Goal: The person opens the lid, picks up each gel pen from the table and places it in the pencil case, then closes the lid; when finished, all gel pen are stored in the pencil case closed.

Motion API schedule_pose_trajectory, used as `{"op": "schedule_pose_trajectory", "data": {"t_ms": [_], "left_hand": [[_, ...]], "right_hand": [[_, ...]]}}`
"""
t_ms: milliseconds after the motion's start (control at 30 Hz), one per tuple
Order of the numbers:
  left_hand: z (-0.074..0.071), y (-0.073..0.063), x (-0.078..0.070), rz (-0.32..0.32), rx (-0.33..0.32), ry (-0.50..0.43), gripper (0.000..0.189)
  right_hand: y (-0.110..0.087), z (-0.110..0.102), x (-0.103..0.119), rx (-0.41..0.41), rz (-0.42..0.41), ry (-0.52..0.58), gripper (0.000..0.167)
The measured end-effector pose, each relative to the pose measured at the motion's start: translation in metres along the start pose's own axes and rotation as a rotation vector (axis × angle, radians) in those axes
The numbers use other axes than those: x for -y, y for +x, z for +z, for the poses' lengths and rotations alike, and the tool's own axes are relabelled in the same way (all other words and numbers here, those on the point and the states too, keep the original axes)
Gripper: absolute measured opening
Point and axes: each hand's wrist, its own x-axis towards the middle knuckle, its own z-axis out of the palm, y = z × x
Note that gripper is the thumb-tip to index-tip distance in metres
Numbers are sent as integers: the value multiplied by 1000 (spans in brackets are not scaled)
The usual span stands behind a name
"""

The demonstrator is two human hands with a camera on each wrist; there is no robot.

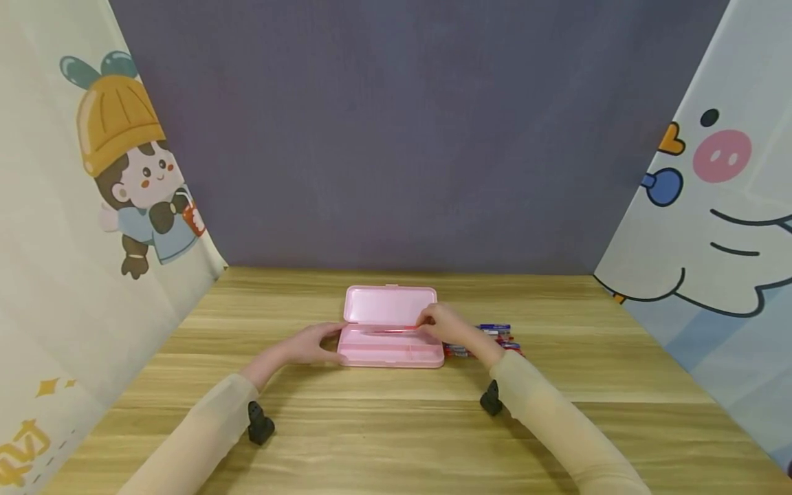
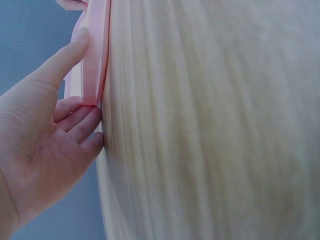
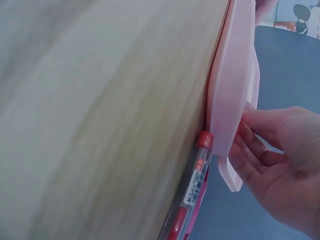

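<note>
A pink pencil case (image 1: 391, 362) lies with its lid (image 1: 390, 304) raised at the back. My left hand (image 1: 311, 344) holds the case's left end; in the left wrist view its thumb is on the case wall (image 2: 93, 60) and the other fingers bend at the end. Over the rear compartment, my right hand (image 1: 438, 322) pinches a red-ended pen (image 1: 405, 328), which lies lengthwise along the case. In the right wrist view the fingertips mostly hide this pen, leaving a bit of red showing.
Several pens (image 1: 495, 327) with red and blue parts lie just right of the case, partly behind the right forearm. One red-capped pen (image 3: 192, 185) shows close by the case's end. A dark grey panel (image 1: 396, 137) rises behind the wooden table (image 1: 371, 426).
</note>
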Motion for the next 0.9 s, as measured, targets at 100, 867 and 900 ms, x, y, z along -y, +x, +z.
{"op": "schedule_pose_trajectory", "data": {"t_ms": [100,867,900], "left_hand": [[0,0,-1,6,0,-9,83],[-1,-1,-4,-1,4,-17,83],[-1,-1,-4,-2,4,-17,83]], "right_hand": [[2,1,1,14,18,15,7],[2,0,-2,11,63,77,4],[1,0,-3,9,59,86,4]]}}
